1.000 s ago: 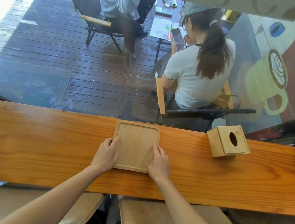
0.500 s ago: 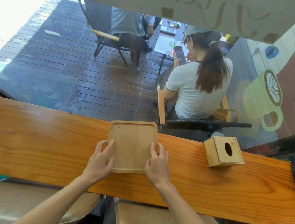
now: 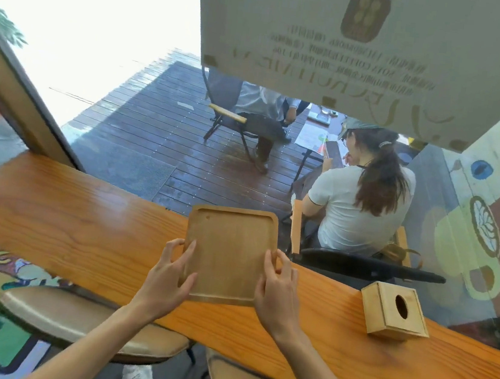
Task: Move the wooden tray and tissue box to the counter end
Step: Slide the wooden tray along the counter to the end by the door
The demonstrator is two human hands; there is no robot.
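Both hands, left hand (image 3: 168, 277) and right hand (image 3: 277, 288), grip the tray (image 3: 228, 256) by its sides; right of the tray, the tissue box (image 3: 394, 311) sits on the table (image 3: 80, 225).

Pale tan tray (image 3: 230, 251), orange-grained counter (image 3: 80, 225)

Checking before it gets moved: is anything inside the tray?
No. The tray shows only bare wood. Left hand and right hand cover small strips at its side edges.

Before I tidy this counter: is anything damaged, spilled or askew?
No spills or damage show. The tissue box sits skewed to the counter edge, lying with its hole facing up. The empty tray is gripped at its sides by the left hand and right hand.
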